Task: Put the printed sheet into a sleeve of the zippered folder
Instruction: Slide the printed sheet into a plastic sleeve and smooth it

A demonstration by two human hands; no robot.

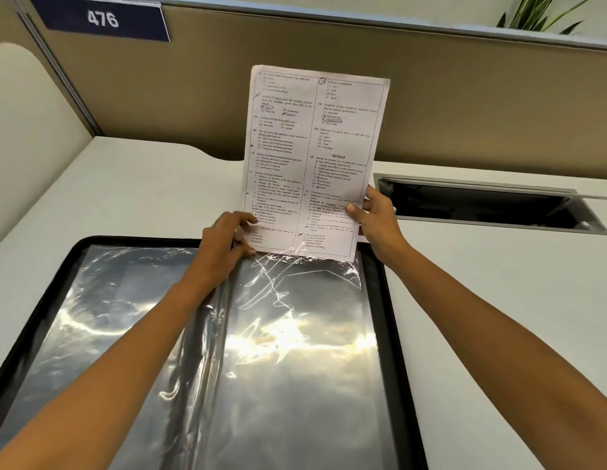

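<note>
Head view: the printed sheet point(312, 157) stands up tall. Its bottom edge just pokes into the top of a clear sleeve point(295, 334) on the right side of the open zippered folder point(391, 317). The right hand point(376, 215) pinches the sheet's lower right edge, thumb in front. The left hand point(224, 242) pinches its lower left corner, right at the sleeve's mouth. The folder lies flat on a pale desk point(125, 184). Behind are a brown wall point(464, 96), a blue sign point(102, 18) saying 476, a dark slot point(491, 205) in the desk and a green plant point(546, 11).
</note>
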